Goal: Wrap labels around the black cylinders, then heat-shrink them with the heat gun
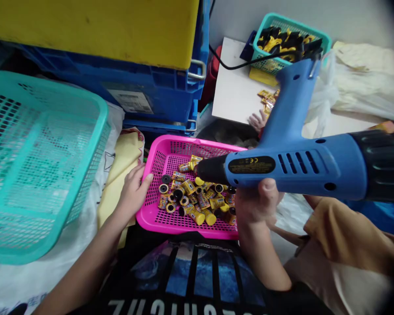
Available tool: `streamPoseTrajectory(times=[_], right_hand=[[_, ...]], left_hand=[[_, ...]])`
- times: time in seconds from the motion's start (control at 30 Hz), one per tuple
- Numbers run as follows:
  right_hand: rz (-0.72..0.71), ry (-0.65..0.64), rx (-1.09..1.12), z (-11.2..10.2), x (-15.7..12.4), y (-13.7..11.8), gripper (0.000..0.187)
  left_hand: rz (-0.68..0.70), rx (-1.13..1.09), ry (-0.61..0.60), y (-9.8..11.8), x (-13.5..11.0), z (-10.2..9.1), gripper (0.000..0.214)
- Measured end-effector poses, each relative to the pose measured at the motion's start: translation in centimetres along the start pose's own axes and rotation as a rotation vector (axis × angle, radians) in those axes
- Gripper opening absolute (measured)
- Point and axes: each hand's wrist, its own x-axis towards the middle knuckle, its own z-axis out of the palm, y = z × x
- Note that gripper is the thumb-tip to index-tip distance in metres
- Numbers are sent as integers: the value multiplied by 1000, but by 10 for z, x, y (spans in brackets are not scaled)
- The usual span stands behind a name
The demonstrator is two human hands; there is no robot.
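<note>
black printed shirt (187,275) below; right hand (254,203) grips blue heat gun (292,168) over pink basket (151,205), left hand (133,194) open on rim.

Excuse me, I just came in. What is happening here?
A person holds a blue heat gun in the right hand, its black nozzle pointing over a pink plastic basket of small yellow-and-black cylinders. The left hand rests at the basket's edge. Farther back, a co-worker's hand lies beside yellow packets on a white board, and a teal basket holds black-and-yellow pieces.
</note>
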Motion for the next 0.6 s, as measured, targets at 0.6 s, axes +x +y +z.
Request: streamPoseTrajectory(times=[0.6], right_hand=[[-211, 28, -106, -23, 51, -35, 46]], left_hand=[[65, 181, 319, 4, 0, -9, 37]])
